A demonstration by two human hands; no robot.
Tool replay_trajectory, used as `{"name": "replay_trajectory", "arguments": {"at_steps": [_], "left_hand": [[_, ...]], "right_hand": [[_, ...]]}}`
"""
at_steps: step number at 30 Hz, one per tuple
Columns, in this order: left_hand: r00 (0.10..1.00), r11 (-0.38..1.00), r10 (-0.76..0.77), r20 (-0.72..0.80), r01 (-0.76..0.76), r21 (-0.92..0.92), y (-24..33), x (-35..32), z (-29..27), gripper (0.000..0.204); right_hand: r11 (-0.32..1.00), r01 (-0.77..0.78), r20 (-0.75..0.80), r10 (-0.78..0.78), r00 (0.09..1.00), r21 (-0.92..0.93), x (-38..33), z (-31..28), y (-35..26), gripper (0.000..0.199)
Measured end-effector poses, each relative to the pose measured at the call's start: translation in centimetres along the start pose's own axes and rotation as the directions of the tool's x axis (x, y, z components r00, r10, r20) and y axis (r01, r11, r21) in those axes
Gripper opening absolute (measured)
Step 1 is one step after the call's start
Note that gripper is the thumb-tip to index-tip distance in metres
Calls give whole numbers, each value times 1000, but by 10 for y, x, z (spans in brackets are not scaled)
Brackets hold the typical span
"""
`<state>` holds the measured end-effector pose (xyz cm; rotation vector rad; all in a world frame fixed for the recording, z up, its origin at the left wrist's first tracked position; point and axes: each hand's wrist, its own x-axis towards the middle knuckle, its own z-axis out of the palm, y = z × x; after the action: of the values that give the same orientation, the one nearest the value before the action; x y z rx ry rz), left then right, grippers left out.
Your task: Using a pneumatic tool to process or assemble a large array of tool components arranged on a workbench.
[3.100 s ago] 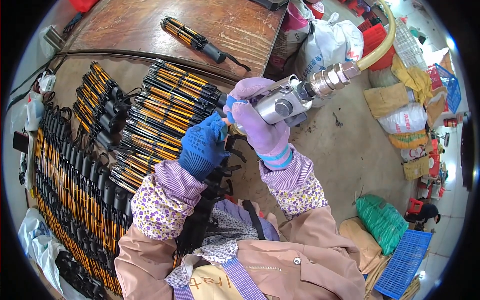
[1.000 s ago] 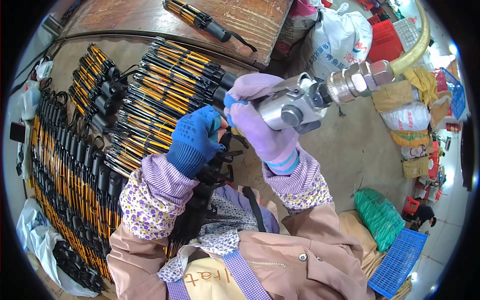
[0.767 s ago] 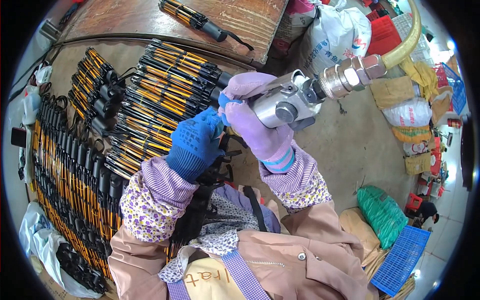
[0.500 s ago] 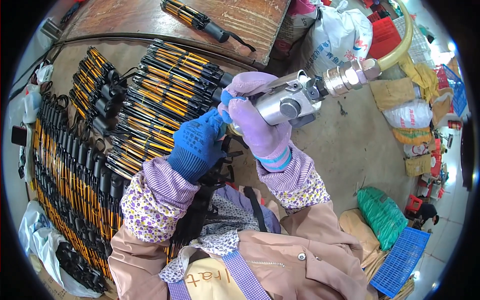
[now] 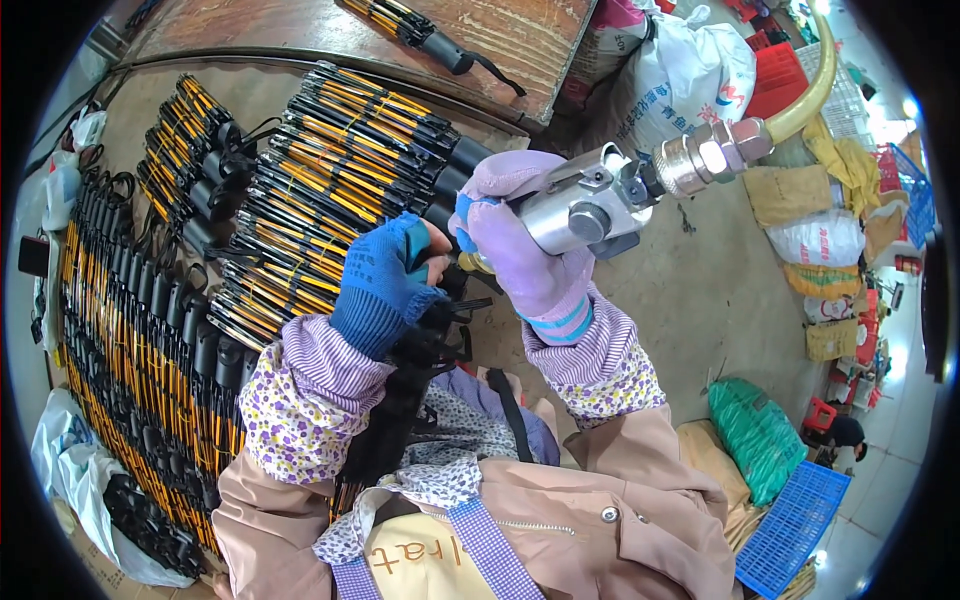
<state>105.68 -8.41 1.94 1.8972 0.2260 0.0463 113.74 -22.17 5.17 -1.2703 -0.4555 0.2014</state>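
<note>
The right hand [image 5: 520, 240] clasps a silver tool [image 5: 575, 208] — the left hand [image 5: 387, 275] is curled, its hold unclear.

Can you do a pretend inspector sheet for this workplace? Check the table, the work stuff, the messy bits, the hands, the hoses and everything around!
Surface: brown wooden tabletop, scratched and worn, with one black-and-orange rod bundle on it.
Job's things: silvery metal tool; rows of banded rods with dark handles.
Clutter: white plastic bag at lower left.
Hands: right hand, lilac glove, grips the tool; left hand, blue glove, fingertips bare, is near its front end, hold partly hidden.
Cables: yellowish hose, joined to the tool by a metal coupling.
Surroundings: green sack, blue crate.
</note>
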Motion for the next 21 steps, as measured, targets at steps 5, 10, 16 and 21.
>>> {"name": "replay_trajectory", "arguments": {"at_steps": [5,10,16,21], "left_hand": [[1000,1000,25,11,-25,0,-10,-2,0,17],[999,999,52,-8,-52,9,-9,-4,-1,17],[1000,1000,30,-4,-30,-9,-13,-5,-1,19],[999,986,21,26,-17,-168,-23,2,-2,18]], "right_hand": [[997,-22,10,21,1000,71,-2,8,-3,24],[998,38,2,-38,999,46,-3,13,1,20],[999,30,-26,-31,999,-29,-7,15,9,18],[990,138,121,-136,983,-8,2,7,18,26]]}}
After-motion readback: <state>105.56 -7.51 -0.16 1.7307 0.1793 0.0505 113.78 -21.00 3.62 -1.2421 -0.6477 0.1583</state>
